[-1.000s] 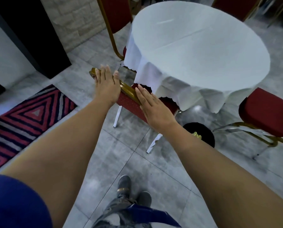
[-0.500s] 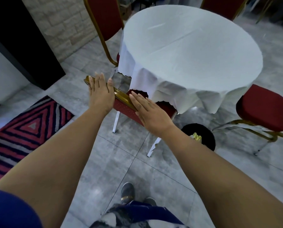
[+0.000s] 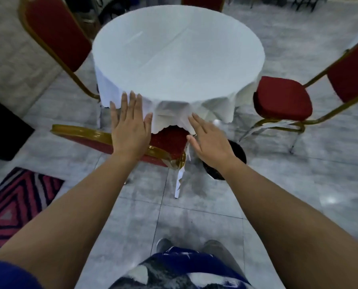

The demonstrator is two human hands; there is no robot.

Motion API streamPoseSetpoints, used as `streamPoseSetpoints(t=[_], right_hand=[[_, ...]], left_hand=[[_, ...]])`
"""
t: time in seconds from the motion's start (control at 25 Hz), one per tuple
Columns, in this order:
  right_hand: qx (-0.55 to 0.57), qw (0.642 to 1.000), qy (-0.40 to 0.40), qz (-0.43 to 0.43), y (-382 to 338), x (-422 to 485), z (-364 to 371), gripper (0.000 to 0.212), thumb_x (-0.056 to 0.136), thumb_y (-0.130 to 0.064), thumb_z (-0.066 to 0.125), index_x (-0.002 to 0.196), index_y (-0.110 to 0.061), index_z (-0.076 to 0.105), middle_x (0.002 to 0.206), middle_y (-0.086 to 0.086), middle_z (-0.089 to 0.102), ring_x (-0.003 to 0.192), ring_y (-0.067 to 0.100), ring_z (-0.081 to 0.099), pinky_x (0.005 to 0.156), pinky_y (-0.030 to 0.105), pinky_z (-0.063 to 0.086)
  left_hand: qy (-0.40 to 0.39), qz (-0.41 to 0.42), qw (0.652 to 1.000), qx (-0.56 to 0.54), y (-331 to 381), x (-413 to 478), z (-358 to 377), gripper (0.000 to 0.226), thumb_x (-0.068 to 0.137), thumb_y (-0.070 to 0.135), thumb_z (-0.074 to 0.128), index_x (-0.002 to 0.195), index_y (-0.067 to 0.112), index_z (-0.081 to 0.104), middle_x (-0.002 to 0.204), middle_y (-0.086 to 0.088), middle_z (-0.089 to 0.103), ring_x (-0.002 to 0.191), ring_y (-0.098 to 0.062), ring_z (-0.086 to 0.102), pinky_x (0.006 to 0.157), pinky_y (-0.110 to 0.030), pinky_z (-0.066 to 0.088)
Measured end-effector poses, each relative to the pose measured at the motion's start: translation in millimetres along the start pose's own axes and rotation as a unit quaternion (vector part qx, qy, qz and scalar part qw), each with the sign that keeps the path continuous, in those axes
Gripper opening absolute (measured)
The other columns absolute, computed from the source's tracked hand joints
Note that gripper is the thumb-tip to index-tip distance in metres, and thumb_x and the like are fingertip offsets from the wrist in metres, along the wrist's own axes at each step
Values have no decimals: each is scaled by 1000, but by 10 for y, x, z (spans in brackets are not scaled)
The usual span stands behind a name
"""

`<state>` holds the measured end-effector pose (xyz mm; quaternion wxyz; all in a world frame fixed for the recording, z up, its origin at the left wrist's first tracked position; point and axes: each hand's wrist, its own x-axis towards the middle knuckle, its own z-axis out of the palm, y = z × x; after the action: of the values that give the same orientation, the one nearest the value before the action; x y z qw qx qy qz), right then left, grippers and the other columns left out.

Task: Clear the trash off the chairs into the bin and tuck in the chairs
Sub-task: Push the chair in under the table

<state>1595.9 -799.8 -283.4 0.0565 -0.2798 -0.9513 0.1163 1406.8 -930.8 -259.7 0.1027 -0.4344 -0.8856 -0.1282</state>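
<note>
Near chair [image 3: 165, 140], red seat w/ gold frame, is sitting right in front of the person, seat already partly under the white cloth of the round counter [image 3: 178, 49]; prob. rigid and fairly light, sliding easily on the tile floor [image 3: 132, 215], best pushed or gripped at the gold top rail of the backrest. Left hand [image 3: 130, 126] is hovering flat over that rail, grip spread and holding nothing, right hand [image 3: 210, 140] likewise spread and empty just beside the seat corner. Black bin [image 3: 238, 151] is sitting on the floor under the right hand, and the right chair [image 3: 282, 99] is standing apart from the counter, not yet tucked.

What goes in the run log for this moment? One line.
step: tuck chair | left hand: open | right hand: open | near chair: seat under tablecloth | bin: beside it
</note>
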Motion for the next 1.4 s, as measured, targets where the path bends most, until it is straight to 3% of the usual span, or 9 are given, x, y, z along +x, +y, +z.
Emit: streamPoseSetpoints(t=[0.16,0.32,0.56,0.96,1.4], right_hand=[[27,988,21,150,825,-438,-111,62,103,-46,32,157,-19,16,165,0,14,149,20,20,120,38,17],[58,962,47,261,1702,-850,-248,62,101,-44,39,155,-17,24,164,2,20,147,25,26,118,43,25],[67,924,59,373,3110,-1353,-566,62,101,-41,43,153,-13,28,161,9,28,146,27,29,117,42,25],[75,881,110,455,5292,-1806,-1293,61,100,-40,45,152,-11,29,159,9,31,146,26,29,116,40,26],[34,867,176,464,7966,-872,-2328,57,102,-40,41,152,-14,31,159,5,31,147,21,27,117,42,26]], left_hand=[[-79,106,989,-67,947,93,307,71,99,47,10,153,3,25,160,-14,21,150,-26,12,122,-47,4],[-189,137,967,-104,1913,161,675,62,105,43,19,155,7,18,163,-11,13,151,-23,4,122,-43,1],[-274,165,938,-133,3469,340,1159,63,104,46,21,154,8,18,161,-13,18,150,-26,11,121,-44,9],[-320,206,904,-197,5981,840,1574,63,104,45,26,155,11,16,161,-14,17,149,-29,14,121,-45,12],[-300,238,891,-243,8520,2551,2239,64,104,45,24,156,9,13,163,-12,11,150,-27,7,123,-43,6]])
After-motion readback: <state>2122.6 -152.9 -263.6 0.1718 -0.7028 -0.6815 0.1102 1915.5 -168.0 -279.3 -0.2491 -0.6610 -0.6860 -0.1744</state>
